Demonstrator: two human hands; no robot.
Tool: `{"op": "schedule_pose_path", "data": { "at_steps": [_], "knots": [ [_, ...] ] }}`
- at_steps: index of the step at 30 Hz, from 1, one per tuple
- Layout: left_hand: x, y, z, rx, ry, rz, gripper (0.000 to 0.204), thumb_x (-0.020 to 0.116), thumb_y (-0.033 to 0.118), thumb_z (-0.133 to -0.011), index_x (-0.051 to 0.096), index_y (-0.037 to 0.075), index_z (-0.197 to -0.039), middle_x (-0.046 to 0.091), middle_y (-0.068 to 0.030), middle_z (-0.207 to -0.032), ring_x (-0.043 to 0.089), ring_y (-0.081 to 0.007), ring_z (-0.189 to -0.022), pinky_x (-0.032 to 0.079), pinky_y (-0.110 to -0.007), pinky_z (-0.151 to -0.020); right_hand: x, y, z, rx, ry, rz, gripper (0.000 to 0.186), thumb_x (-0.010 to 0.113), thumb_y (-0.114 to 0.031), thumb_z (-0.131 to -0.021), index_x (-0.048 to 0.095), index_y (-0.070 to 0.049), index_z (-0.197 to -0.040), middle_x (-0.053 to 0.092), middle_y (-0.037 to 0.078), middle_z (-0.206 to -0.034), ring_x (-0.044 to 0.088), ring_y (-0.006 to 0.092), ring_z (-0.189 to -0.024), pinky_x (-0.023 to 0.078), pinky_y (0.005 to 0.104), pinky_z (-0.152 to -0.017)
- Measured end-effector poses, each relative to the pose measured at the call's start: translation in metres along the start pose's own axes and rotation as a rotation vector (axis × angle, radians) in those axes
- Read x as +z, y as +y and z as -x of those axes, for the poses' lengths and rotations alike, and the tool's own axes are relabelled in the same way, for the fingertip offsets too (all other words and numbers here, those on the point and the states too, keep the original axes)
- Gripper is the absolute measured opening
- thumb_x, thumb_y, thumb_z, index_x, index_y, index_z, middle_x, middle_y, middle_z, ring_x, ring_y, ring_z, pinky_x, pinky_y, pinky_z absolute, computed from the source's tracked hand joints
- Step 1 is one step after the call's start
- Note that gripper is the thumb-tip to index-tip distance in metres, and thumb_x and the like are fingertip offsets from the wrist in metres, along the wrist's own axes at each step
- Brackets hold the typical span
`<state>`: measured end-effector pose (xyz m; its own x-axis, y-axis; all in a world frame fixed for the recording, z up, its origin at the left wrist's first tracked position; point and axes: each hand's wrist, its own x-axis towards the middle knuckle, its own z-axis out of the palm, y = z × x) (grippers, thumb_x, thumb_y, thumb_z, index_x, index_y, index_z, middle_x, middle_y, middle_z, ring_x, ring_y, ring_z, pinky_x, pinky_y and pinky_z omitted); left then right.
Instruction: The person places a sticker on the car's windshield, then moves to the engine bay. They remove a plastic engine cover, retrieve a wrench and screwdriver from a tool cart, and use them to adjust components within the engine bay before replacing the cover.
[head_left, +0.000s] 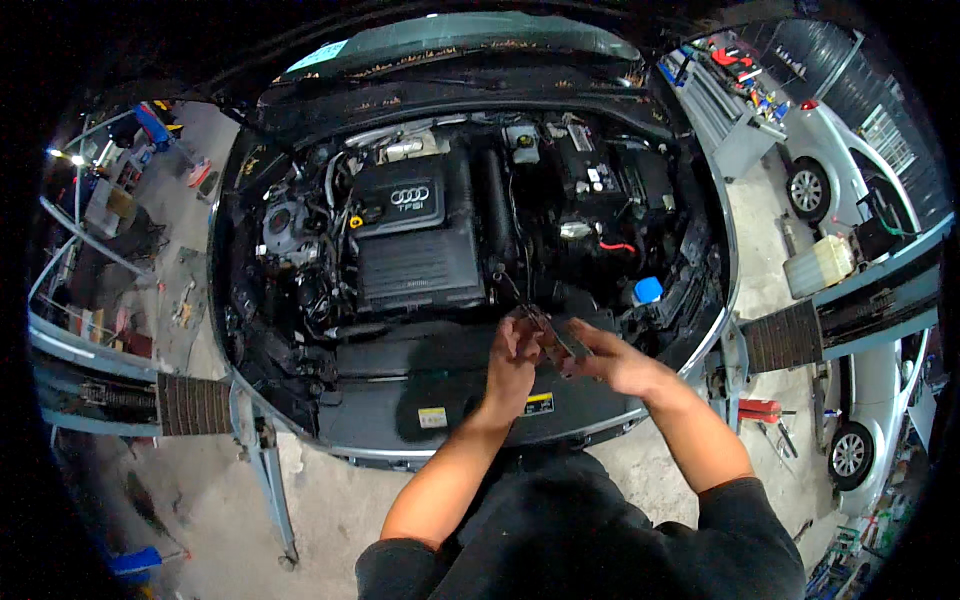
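Over the front part of an open engine bay, my two hands are close together. My left hand point(514, 362) has its fingers bent around a dark, narrow, long thing point(548, 330) whose kind I cannot make out. The fingers of my right hand point(612, 362) are closed on the lower right end of the same thing. Its upper end points toward the black engine cover point(420, 260). Below my hands lies the black front panel point(380, 395) with a white label point(432, 417) and a yellow label point(539, 403).
The car battery point(583, 165) sits at the back right of the bay, and a blue cap point(648, 291) nearer. Lift arms point(860, 310) flank the car. A tool cart point(740, 135) and white cars point(848, 165) stand right. A red tool point(760, 409) lies on the floor.
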<state>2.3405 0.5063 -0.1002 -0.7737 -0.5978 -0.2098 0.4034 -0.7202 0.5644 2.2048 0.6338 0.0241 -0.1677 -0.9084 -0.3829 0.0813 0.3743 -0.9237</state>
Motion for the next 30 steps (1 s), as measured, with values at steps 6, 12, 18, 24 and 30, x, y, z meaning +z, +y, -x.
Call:
{"op": "schedule_pose_path", "data": {
  "at_steps": [6,12,18,24,30],
  "knots": [
    [0.042,0.027,-0.092,-0.098,0.108,-0.181,0.037,0.062,0.035,-0.104,0.046,0.014,-0.131,0.061,-0.0069,-0.124,0.059,-0.0230,-0.124,0.049,-0.050,-0.106,-0.068,-0.023,-0.101,0.068,0.103,0.090,0.026,0.069,-0.024,-0.088,0.067,-0.003,-0.102,0.059,0.001,-0.086,0.051,0.0130,-0.076,0.041,0.0292,-0.070],
    [0.003,0.023,-0.188,-0.231,0.002,0.145,0.038,0.048,0.045,-0.109,0.055,0.013,-0.128,0.058,-0.0035,-0.138,0.055,-0.0238,-0.130,0.042,-0.054,-0.112,-0.085,-0.064,-0.204,0.316,0.085,0.392,0.028,0.072,-0.027,-0.085,0.071,-0.005,-0.103,0.060,0.003,-0.083,0.050,0.0129,-0.072,0.040,0.0316,-0.064],
    [-0.027,0.016,-0.236,-0.241,0.099,0.448,0.033,0.057,0.044,-0.105,0.059,0.017,-0.124,0.059,0.0012,-0.129,0.052,-0.0230,-0.122,0.038,-0.049,-0.112,-0.090,-0.082,-0.285,0.353,-0.069,0.577,0.028,0.067,-0.034,-0.086,0.075,-0.009,-0.096,0.068,0.008,-0.098,0.051,0.0162,-0.080,0.039,0.0361,-0.067],
    [-0.034,0.020,-0.255,-0.177,0.057,0.535,0.026,0.056,0.039,-0.105,0.060,0.019,-0.121,0.059,0.0017,-0.130,0.051,-0.0228,-0.124,0.039,-0.049,-0.112,-0.101,-0.077,-0.330,0.482,-0.038,0.584,0.025,0.067,-0.036,-0.085,0.072,-0.012,-0.088,0.057,-0.001,-0.076,0.042,0.0115,-0.062,0.029,0.0306,-0.053],
    [-0.036,0.025,-0.263,-0.140,0.095,0.590,0.024,0.056,0.041,-0.105,0.062,0.020,-0.114,0.061,0.0018,-0.118,0.054,-0.0202,-0.117,0.041,-0.048,-0.109,-0.088,-0.093,-0.350,0.486,-0.108,0.695,0.030,0.066,-0.033,-0.086,0.076,-0.007,-0.097,0.068,0.004,-0.093,0.055,0.0160,-0.078,0.042,0.0329,-0.067]
  ]
}}
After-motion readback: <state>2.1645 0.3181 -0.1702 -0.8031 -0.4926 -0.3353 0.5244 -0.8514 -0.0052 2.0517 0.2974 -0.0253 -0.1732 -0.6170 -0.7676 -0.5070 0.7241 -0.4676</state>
